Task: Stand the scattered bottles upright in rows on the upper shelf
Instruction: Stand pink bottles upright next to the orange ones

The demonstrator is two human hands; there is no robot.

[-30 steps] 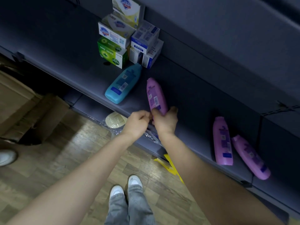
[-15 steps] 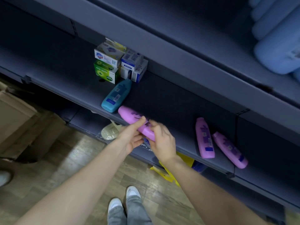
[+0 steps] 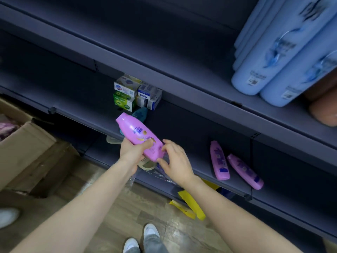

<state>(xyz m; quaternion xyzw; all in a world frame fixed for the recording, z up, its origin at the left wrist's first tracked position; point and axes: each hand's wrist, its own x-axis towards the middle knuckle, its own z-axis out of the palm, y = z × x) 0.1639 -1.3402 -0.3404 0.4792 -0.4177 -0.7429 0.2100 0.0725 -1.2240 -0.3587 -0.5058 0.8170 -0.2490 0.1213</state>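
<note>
Purple bottle (image 3: pixel 138 134) is off the shelf, tilted, in mid-air in front of the lower shelves. Left hand (image 3: pixel 134 154) fingers are wrapped round its lower half with the thumb on the label. Right hand (image 3: pixel 175 163) fingers curl loosely at the bottom end, thumb under it. It looks like glossy plastic, probably lightish but slippery, so I'd grab the fat middle. Two lying bottles (image 3: pixel 218 160) wait to the right, and the upper shelf (image 3: pixel 200 83) has blue bottles (image 3: pixel 269 57) standing.

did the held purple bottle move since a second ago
Yes. The purple bottle lay on the shelf right of the teal bottle; now the left hand and right hand hold it up, cap end swung left over the teal bottle.
</note>
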